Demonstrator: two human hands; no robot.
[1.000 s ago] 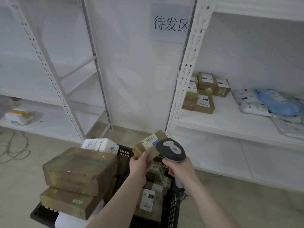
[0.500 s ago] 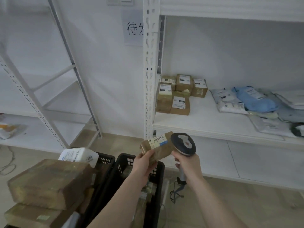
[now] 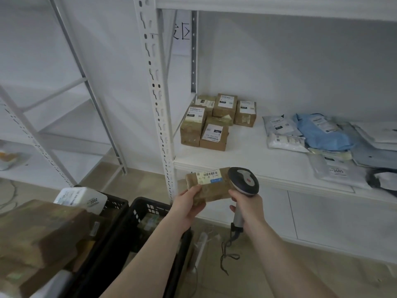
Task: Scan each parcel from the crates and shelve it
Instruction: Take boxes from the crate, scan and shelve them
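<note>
My left hand [image 3: 189, 203] grips a small brown taped parcel [image 3: 211, 186] with a barcode label on top, held in front of the white shelf [image 3: 247, 160]. My right hand [image 3: 247, 203] holds a grey handheld scanner [image 3: 243, 180] by its handle, its head right beside the parcel's right end. Two black crates [image 3: 139, 214] stand at the lower left, with brown boxes [image 3: 40, 231] and a white parcel [image 3: 81, 198] piled in them. On the shelf lie several small brown boxes [image 3: 212, 123] and several soft mailer bags [image 3: 322, 134].
A white slotted upright [image 3: 156, 93] of the rack rises just left of the shelf. A second white rack [image 3: 53, 125] stands to the left. The scanner's cord [image 3: 227, 252] dangles to the tiled floor. A lower shelf level sits under the hands.
The view has swung right and closer to the shelf. Both hands have carried the parcel and scanner away from above the crate toward the shelf's front edge.
</note>
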